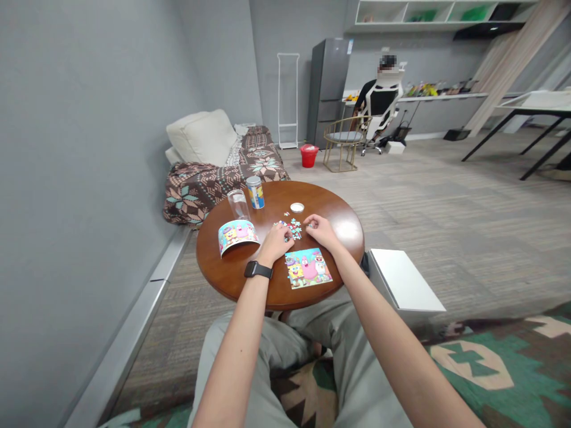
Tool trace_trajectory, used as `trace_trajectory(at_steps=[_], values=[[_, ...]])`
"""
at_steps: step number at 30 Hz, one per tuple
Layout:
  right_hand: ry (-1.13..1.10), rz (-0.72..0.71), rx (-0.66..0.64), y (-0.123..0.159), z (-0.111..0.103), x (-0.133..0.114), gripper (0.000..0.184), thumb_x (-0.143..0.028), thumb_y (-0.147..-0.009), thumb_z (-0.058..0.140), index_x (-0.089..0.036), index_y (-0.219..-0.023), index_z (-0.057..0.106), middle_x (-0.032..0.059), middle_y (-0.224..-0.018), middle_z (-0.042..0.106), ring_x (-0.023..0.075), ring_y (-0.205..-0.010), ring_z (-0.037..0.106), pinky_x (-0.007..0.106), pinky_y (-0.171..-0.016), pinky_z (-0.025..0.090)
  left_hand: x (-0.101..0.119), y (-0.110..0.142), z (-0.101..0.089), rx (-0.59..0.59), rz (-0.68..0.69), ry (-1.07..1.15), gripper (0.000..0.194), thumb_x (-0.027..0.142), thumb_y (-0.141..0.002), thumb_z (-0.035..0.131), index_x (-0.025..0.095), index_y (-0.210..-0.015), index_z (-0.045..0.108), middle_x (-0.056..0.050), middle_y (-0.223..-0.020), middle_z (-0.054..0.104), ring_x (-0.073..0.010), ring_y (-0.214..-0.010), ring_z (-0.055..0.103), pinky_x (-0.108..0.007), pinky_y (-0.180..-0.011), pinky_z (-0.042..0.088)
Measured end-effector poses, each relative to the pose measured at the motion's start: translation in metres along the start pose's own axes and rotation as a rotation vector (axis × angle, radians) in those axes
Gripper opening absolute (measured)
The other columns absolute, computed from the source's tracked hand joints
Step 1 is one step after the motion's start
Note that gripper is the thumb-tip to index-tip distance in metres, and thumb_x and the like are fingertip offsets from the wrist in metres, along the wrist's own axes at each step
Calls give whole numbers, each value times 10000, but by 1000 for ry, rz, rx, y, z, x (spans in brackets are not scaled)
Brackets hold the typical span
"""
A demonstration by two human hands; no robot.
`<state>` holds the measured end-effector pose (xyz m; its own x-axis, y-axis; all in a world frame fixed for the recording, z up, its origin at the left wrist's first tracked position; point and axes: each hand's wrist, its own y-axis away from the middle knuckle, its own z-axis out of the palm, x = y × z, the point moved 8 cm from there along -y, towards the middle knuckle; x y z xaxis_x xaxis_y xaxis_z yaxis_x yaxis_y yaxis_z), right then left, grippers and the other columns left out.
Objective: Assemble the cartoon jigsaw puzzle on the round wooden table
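1. The round wooden worktop [232,279] sits in front of my knees; its near edge curves from 7 to 5 o'clock and everything I handle lies well inside it.
2. The curled cartoon label sheet [237,233] lies at 9 o'clock of my left hand, with a clear glass tube [238,205] and a small printed can [256,192] behind it at 11 o'clock. I judge a leftward sweep would knock those, so I keep my moves short.
3. The finished picture card [307,268] lies flat at 6 o'clock of the hands, near the front edge but fully on the wood. I would use it as a reference and not drag a wrist over it.
4. My left hand [277,241], smartwatch on the wrist, rests palm-down on the loose puzzle pieces [292,228]; its grip looks narrow, fingers curled on pieces, though I cannot tell whether one is held.
5. My right hand [320,229] sits at 3 o'clock of the pile, fingers curled close; whether they pinch a piece I cannot tell.
6. A small white lid [297,207] lies at 12 o'clock of the pile, apart from it.
7. The open wood at 3 o'clock gives the best room for spreading pieces; I would sort there, sliding pieces flat.
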<state>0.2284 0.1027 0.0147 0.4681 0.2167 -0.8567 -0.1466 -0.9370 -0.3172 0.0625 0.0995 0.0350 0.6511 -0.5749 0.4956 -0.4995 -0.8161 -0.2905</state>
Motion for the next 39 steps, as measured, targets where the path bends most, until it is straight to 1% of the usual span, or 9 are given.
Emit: trace_trajectory(at_steps=[9, 13, 15, 19, 22, 25, 31, 34, 39], values=[[71, -9, 12, 0, -2, -4, 279, -142, -594, 489, -213, -815, 643, -81, -545, 412, 133, -547, 453, 250, -575, 357, 1, 1, -1, -5, 1, 10, 87, 132, -784, 595, 205, -739, 577, -46, -907, 608, -216, -947, 580, -355, -893, 488], [58, -17, 4, 1, -2, -3, 307, -119, -584, 476, -209, -818, 653, -79, -549, 419, 131, -551, 458, 249, -583, 363, 2, 0, -1, -9, 2, 9, 90, 136, -790, 596, 205, -737, 575, -47, -900, 610, -217, -945, 580, -355, -895, 486], [45, -23, -4, 1, -1, -2, 266, -124, -604, 490, -205, -793, 660, -74, -547, 440, 130, -554, 467, 249, -593, 374, 3, 0, -1, -11, 3, 7, 90, 135, -793, 593, 205, -739, 577, -46, -901, 612, -216, -945, 581, -358, -902, 483], [16, -18, -5, -1, 1, -1, 107, -236, -690, 607, -202, -750, 688, -44, -593, 560, 135, -594, 519, 253, -615, 403, 2, 0, 0, -5, -4, 3, 93, 124, -789, 588, 202, -739, 578, -46, -898, 610, -216, -940, 578, -356, -901, 480], [-52, 12, -21, -2, 3, 2, 175, -352, -743, 653, -198, -792, 722, -13, -635, 645, 141, -608, 568, 259, -626, 438, 2, 0, 0, -4, 3, 8, 93, 126, -795, 584, 201, -741, 579, -45, -899, 604, -212, -936, 576, -347, -895, 479], [-149, 27, -66, -2, 8, 3, 251, -409, -811, 613, -191, -835, 733, 6, -644, 683, 138, -573, 588, 266, -626, 479, 1, -1, 0, 2, 16, 10, 101, 119, -799, 577, 199, -737, 576, -44, -885, 599, -209, -927, 574, -342, -891, 476], [-261, 15, -53, -6, 8, 5, 242, -275, -832, 585, -175, -1015, 709, 25, -791, 740, 126, -637, 655, 266, -704, 541, 0, -2, 1, 31, 48, 11, 120, 101, -805, 559, 197, -736, 582, -44, -861, 598, -212, -908, 571, -341, -880, 476], [-283, 19, -49, -6, 9, 7, 275, -221, -822, 589, -172, -1074, 688, 26, -804, 749, 125, -634, 666, 272, -715, 557, -2, -2, 3, 39, 52, 19, 110, 88, -785, 580, 192, -772, 614, -44, -876, 605, -215, -920, 577, -345, -893, 479], [-261, 7, -72, -5, 11, 8, 217, -219, -818, 613, -178, -1002, 720, 32, -780, 758, 140, -631, 679, 281, -700, 573, -6, -3, 4, 39, 26, 38, 124, 101, -769, 605, 178, -840, 672, -59, -917, 603, -221, -923, 593, -355, -895, 498]])
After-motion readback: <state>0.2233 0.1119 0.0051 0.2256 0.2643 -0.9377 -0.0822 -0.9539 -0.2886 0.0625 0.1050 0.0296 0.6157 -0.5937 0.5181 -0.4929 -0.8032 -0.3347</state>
